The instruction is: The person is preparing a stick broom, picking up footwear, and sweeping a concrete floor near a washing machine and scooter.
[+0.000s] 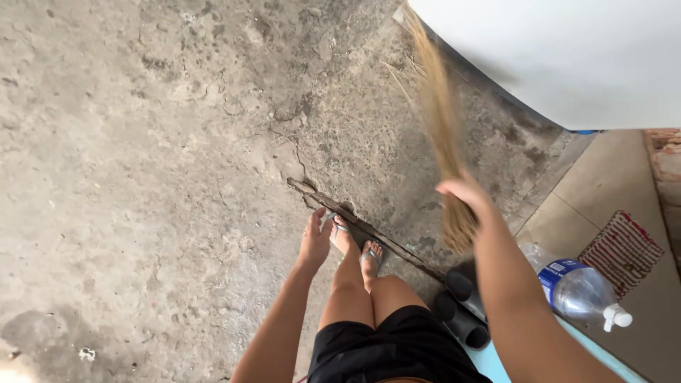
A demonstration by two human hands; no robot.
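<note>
While the big cracked floor [142,177] is lying grey below, the right hand [464,195] is gripping a straw broom [440,120] near the white wall [567,50]; the left hand [316,237] is hanging loose, holding nothing.

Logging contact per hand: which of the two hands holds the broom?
The right hand grips the straw broom, raised over the cracked floor. The left hand hangs empty beside the feet.
</note>
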